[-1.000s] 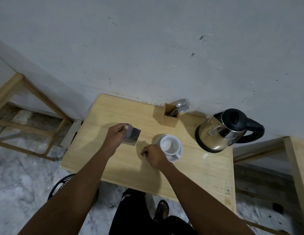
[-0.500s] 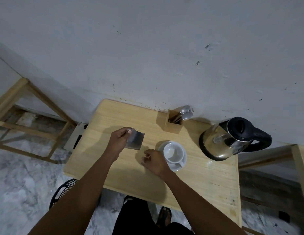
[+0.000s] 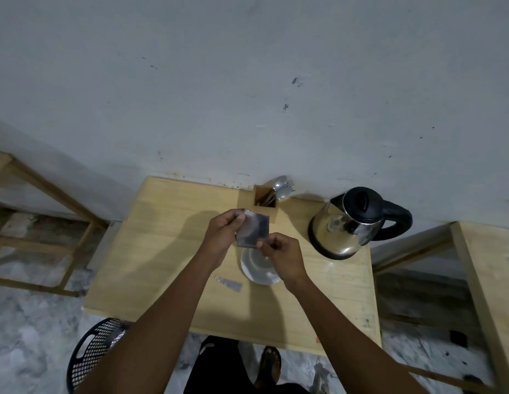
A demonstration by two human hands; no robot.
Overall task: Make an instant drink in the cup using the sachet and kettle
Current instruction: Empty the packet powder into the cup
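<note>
Both hands pinch the flat silvery foil sachet point(image 3: 253, 230) directly above the white ceramic cup point(image 3: 259, 264): left hand point(image 3: 223, 233) at its top corner, right hand point(image 3: 281, 251) at its lower edge, nearer the cup.

Table point(image 3: 162, 251) left half free; kettle point(image 3: 352, 223) blocks right (cutlery holder point(image 3: 265, 199) at back)
</note>
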